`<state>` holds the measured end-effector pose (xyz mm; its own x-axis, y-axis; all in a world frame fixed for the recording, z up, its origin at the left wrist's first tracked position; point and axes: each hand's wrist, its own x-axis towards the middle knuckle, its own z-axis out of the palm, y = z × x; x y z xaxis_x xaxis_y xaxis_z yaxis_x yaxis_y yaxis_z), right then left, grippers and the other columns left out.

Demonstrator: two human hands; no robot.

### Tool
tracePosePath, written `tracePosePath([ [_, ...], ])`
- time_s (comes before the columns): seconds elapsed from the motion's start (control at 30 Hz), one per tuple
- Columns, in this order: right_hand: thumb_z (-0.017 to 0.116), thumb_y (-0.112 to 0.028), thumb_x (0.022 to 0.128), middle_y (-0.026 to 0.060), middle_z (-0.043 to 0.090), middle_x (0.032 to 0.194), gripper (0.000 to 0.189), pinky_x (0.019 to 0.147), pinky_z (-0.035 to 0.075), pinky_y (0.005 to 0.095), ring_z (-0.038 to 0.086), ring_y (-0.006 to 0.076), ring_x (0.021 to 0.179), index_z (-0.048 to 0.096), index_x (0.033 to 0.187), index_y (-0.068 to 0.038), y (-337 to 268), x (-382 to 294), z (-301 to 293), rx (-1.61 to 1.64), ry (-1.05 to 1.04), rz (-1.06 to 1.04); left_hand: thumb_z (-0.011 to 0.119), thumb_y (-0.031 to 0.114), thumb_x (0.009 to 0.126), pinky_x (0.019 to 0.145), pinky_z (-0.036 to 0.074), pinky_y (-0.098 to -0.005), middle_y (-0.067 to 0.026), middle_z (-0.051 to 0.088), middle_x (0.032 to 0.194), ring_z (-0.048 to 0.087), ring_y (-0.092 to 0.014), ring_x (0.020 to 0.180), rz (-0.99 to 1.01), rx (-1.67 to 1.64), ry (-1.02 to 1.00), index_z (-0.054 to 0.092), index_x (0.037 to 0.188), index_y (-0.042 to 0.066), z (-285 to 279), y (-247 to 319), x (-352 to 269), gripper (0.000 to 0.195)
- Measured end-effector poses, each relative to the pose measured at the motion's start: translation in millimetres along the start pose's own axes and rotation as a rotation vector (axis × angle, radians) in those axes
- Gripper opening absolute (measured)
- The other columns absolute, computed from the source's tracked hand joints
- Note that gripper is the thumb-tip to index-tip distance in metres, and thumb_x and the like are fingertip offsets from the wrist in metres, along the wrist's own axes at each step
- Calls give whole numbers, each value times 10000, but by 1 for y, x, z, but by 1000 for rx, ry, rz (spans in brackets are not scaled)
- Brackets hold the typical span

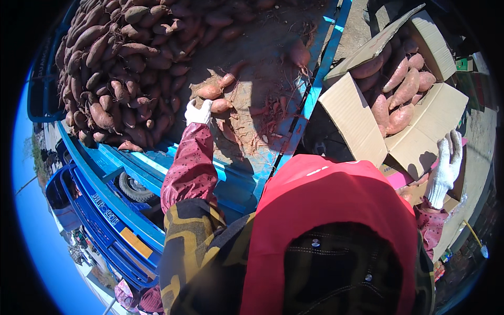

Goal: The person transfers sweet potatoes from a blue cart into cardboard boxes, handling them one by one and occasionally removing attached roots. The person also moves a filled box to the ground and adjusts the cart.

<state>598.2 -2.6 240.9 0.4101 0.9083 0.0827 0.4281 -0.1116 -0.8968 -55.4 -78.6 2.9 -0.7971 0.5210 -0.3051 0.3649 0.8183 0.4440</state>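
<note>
My left hand (199, 112), in a white knit glove, is over the blue truck bed at the edge of the sweet potato pile (118, 75). Its fingers meet the near end of a sweet potato (221, 105); whether they grip it cannot be made out. Just beyond lie another sweet potato (209, 91) and a smaller one (226, 80). My right hand (445, 169), gloved too, is raised with fingers apart and holds nothing. It is beside an open cardboard box (427, 114) filled with large sweet potatoes (405, 89).
The blue metal bed edge (315, 92) runs between pile and box. Thin roots (275, 108) and a rooted sweet potato (300, 54) lie near it. Another box with a pink edge (399, 179) is under my right hand. A blue vehicle (106, 220) stands at left.
</note>
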Motion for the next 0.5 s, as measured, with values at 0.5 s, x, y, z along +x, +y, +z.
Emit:
tracePosePath([
  [0.5, 623, -18, 917, 132, 447, 1460, 469, 1063, 418, 350, 505, 232, 1280, 491, 1367, -30, -30, -37, 52, -145, -270, -52, 711, 674, 656, 1038, 413, -432, -225, 535, 1366, 533, -328, 1245, -401, 162, -224, 545, 1339, 1, 69, 58, 51, 973],
])
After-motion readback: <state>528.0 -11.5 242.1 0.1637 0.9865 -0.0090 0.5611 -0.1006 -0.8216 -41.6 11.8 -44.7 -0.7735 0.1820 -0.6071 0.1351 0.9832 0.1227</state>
